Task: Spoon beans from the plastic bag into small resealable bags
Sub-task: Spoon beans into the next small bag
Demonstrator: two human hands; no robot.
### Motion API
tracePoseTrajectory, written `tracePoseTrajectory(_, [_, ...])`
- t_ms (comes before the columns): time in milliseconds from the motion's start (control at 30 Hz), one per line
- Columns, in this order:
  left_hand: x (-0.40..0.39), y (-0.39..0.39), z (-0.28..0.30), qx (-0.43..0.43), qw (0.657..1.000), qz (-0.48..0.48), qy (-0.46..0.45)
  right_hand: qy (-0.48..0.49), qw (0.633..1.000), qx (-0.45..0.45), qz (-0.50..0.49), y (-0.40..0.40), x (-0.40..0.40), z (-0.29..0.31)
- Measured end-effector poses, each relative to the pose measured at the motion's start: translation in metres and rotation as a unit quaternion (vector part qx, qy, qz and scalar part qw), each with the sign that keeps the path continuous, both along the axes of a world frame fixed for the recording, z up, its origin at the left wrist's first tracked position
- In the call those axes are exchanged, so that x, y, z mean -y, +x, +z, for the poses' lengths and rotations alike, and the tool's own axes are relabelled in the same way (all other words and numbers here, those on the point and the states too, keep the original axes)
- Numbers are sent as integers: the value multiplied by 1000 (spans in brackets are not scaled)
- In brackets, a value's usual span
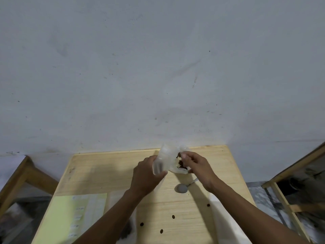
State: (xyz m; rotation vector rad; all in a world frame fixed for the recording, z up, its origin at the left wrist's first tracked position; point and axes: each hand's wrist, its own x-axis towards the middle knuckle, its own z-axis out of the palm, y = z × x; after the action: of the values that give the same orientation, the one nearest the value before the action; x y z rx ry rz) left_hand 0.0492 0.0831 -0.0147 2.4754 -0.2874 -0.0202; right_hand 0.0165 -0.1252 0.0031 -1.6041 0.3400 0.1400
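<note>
Looking down from the head camera, I see both hands raised over the far middle of a pale wooden table (pixel 202 226) that stands against a grey wall (pixel 158 67). The left hand (pixel 146 175) is closed around one side of a small clear resealable bag (pixel 162 160), thumb and fingers gripping the plastic. The right hand (pixel 197 166) pinches the bag's other side near its mouth, fingertips pressed together on the film. Dark beans (pixel 181 163) show through the plastic between the two hands. A spoon (pixel 182 188) lies on the table just below the hands, its grey bowl toward me, touched by neither hand. A few loose beans (pixel 173 216) are scattered on the wood nearer me, well apart from the bag. A yellow-green sheet (pixel 70 217) lies at the table's near left, and a larger clear plastic bag (pixel 226 219) seems to lie under my right forearm, though it is blurred. I judge the step in hand to be closing or handling a small bag that already holds beans; I cannot tell whether its seal is shut. The next move likely calls for pressing the strip closed along its length while keeping the mouth upward so no beans spill.
</note>
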Motion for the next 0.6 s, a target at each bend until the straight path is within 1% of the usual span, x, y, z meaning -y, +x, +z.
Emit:
tracePoseTrajectory(33, [3,0,1,18,1000,-5,1,-15,999,6,29,2,-7,4])
tracePoseTrajectory(100, [8,0,2,52,998,-20,3,-29,999,27,28,8,-18,9])
tracePoseTrajectory(167, [10,2,1,78,997,-29,6,-17,998,44,-29,13,-25,12])
tracePoseTrajectory(233, [8,3,0,78,996,-30,1,-9,996,47,-71,17,-28,14])
tracePoseTrajectory(300, [6,4,1,59,998,-15,-22,-19,995,51,-85,20,-29,16])
tracePoseTrajectory(367, [4,5,7,17,997,10,-80,-35,994,58,-86,21,-28,19])
tracePoseTrajectory(467, [0,12,17,-60,979,31,-194,-72,993,75,-60,23,-26,25])
tracePoseTrajectory(600, [-4,24,26,-101,956,22,-274,-106,990,89,-11,24,-28,30])
